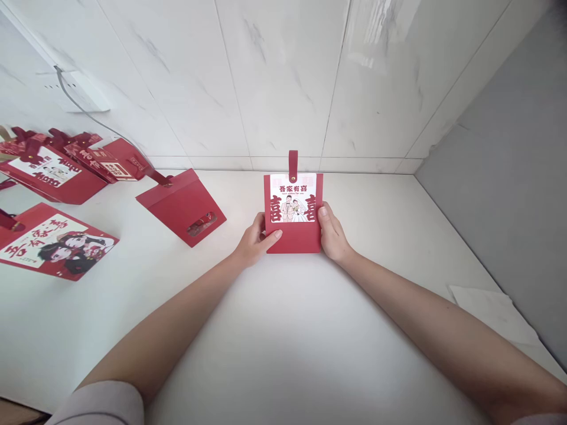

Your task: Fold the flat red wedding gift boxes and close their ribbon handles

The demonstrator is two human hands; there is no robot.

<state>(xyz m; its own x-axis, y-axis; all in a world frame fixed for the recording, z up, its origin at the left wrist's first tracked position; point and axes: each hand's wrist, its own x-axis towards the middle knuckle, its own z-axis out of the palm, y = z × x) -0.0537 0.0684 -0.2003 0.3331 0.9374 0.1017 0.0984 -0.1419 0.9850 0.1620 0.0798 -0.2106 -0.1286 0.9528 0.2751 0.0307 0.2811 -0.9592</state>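
Observation:
A red gift box (293, 239) with a dark red strap handle at its top stands upright in front of me. Its face carries a white panel with red characters and a drawn couple. My left hand (258, 241) grips its left side, the thumb lying across the lower front. On the opposite side, my right hand (333, 233) holds the edge with the thumb up along it. The fingers behind the box are hidden. To the left stands another red gift box (177, 203), turned at an angle, with a small window showing wrapped contents.
Further left are a gift box with a cartoon couple (66, 242) and a cluster of red gift boxes (84, 189). A grey cable (88, 115) runs down from a wall socket. Tiled wall (283, 77) backs the white table (283, 342); a grey surface (500, 153) bounds the right.

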